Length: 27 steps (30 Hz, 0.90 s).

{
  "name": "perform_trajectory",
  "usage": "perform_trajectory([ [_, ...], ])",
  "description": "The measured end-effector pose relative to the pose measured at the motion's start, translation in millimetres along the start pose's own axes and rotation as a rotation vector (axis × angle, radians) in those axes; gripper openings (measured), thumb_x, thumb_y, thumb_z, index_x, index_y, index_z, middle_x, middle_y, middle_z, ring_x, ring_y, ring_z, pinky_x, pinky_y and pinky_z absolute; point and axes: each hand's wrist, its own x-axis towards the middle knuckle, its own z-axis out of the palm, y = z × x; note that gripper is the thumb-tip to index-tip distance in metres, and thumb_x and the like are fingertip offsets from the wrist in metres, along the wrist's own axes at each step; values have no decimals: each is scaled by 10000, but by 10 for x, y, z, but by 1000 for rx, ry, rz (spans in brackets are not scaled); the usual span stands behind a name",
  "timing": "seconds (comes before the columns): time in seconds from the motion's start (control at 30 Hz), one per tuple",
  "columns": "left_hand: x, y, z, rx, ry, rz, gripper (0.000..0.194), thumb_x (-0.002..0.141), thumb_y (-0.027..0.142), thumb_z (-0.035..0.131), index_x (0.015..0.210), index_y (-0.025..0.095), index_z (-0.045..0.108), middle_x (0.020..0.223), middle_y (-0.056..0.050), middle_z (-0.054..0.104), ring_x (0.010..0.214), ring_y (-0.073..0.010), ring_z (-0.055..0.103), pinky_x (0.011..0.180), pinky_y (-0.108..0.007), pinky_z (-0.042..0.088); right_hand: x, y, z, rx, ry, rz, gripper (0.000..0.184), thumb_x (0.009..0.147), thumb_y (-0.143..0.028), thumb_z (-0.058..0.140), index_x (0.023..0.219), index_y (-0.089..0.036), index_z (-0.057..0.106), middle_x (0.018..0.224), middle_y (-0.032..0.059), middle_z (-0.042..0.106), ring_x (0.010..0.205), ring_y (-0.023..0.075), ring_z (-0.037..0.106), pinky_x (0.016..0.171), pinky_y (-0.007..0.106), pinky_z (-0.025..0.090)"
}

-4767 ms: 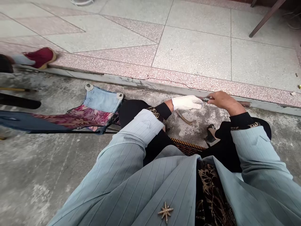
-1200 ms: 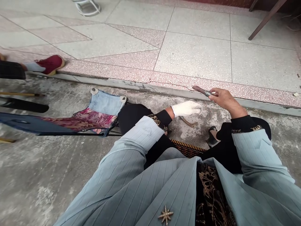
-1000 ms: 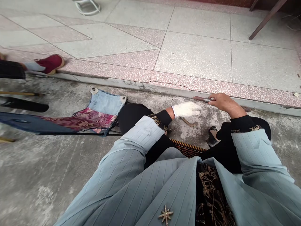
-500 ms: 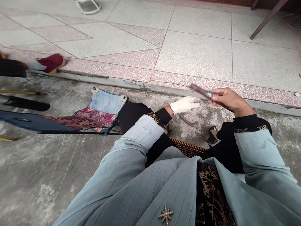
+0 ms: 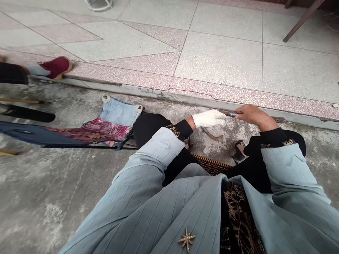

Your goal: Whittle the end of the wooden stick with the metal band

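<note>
My right hand (image 5: 250,114) is bare and closed around a slim brown stick-like tool (image 5: 232,114) with a silvery, wire-like band. The tool lies nearly level, its left end reaching behind the white-gloved fingers of my left hand (image 5: 210,118). Those gloved fingers are curled together; whether they grip the tool or something else is hidden. Just below the glove, a bent brown stick-like piece (image 5: 214,136) shows against the concrete. A brown end (image 5: 278,119) shows beyond my right wrist; I cannot tell whether it belongs to the tool.
A raised terrazzo step (image 5: 190,90) runs across in front of me. To my left stands a folding fabric chair (image 5: 106,128), with a person's red shoe (image 5: 57,67) beyond it. A woven seat (image 5: 212,165) shows between my knees. A dark furniture leg (image 5: 302,22) stands upper right.
My right hand has lowered and turned, bringing the raised tool down level, its left end now behind the gloved hand. My left hand stays nearly in place.
</note>
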Motion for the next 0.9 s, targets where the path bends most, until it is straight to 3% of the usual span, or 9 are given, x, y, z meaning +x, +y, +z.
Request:
perform_trajectory([
  [0.1, -1, -1, -9, 29, -19, 27, 258, 858, 333, 497, 799, 151, 671, 668, 3, 577, 610, -116, 479, 611, -244, 323, -46, -41, -13, -1, -185, -21, 227, 745, -283, 717, 953, -251, 803, 843, 49, 730, 763, 216, 631, 688, 307, 428],
  [0.2, 4, 7, -17, 85, 9, 12, 244, 841, 330, 523, 780, 155, 682, 670, -5, 594, 616, -126, 489, 615, -253, 326, -108, -86, -40, 43, -410, -132, 152, 748, -292, 713, 854, -235, 807, 704, 26, 694, 673, 184, 598, 646, 290, 411],
  [0.33, 12, -17, -25, 78, 77, -34, 246, 833, 330, 545, 809, 136, 695, 696, -17, 621, 638, -134, 508, 637, -253, 350, -206, -75, -132, 250, -615, -356, 282, 783, -373, 682, 991, -229, 806, 736, 9, 705, 669, 154, 582, 636, 264, 416],
  [0.4, 12, -44, -29, 21, 90, -34, 238, 830, 326, 561, 828, 128, 693, 726, -22, 639, 660, -131, 525, 654, -245, 372, -251, -32, -190, 412, -553, -407, 397, 756, -422, 716, 1105, -243, 780, 812, 2, 722, 712, 148, 593, 657, 255, 431],
  [0.5, 11, -71, -25, -115, 106, -35, 243, 851, 334, 558, 846, 119, 670, 752, -27, 641, 667, -117, 534, 654, -230, 396, -283, 17, -228, 670, -287, -321, 502, 743, -450, 735, 1192, -227, 738, 810, 12, 714, 671, 129, 568, 608, 247, 427],
  [0.57, 13, -62, -13, -195, 117, -37, 260, 877, 350, 529, 858, 122, 651, 748, -18, 621, 642, -102, 517, 632, -221, 393, -266, 4, -197, 848, -104, -235, 480, 751, -442, 733, 1166, -201, 740, 790, 25, 701, 620, 116, 536, 555, 240, 409],
  [0.67, 21, -14, 17, -231, 91, -15, 253, 891, 341, 491, 874, 132, 633, 714, 10, 577, 600, -87, 475, 602, -215, 369, -185, -65, -95, 1022, 39, -155, 380, 755, -402, 736, 1051, -163, 753, 781, 43, 685, 587, 106, 518, 518, 233, 401],
  [0.8, 36, 46, 42, -149, 51, -30, 249, 885, 309, 468, 902, 128, 637, 668, 19, 558, 581, -96, 457, 609, -230, 359, -39, -101, 5, 976, 182, -29, 421, 763, -325, 717, 1128, -117, 716, 762, 52, 670, 562, 112, 516, 488, 233, 396],
  [0.9, 47, 44, 38, 8, 52, -39, 255, 886, 291, 463, 913, 125, 655, 729, -3, 606, 644, -114, 501, 660, -236, 369, 32, -51, 7, 741, 251, 71, 477, 802, -283, 663, 1247, -108, 674, 794, 66, 692, 595, 134, 557, 530, 249, 421],
])
